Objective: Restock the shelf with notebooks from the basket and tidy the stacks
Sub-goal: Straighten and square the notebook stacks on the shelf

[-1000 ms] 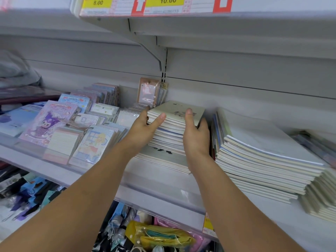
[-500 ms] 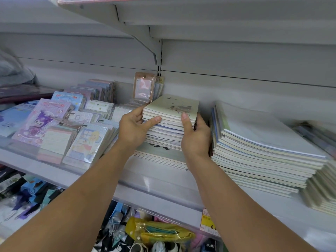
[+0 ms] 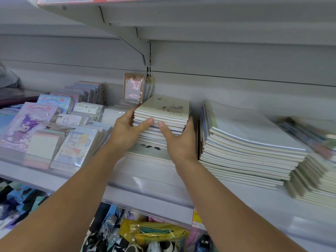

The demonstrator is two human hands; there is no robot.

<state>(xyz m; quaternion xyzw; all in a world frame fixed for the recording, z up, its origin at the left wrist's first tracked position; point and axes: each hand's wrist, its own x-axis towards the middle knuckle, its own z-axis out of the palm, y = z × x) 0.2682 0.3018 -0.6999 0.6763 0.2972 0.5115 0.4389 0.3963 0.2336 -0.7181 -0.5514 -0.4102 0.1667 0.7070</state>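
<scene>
Gripping a stack of small notebooks (image 3: 161,120) from both sides, the left hand (image 3: 127,131) and the right hand (image 3: 179,140) hold it on the shelf (image 3: 149,180), where it rests on a flatter pile of wider notebooks (image 3: 145,153). The stack looks fairly heavy as a block but loose: thin, bendy soft covers that would probably slide and fan apart if squeezed unevenly. The short sides, low down, seem the safest hold. Both arms reach forward and up; the thumbs press against the near edges, while the fingers wrap round the left and right sides, mostly hidden. A taller pile of large notebooks (image 3: 251,142) sits just right of the right hand, and packaged notepads (image 3: 60,135) lie to the left.
</scene>
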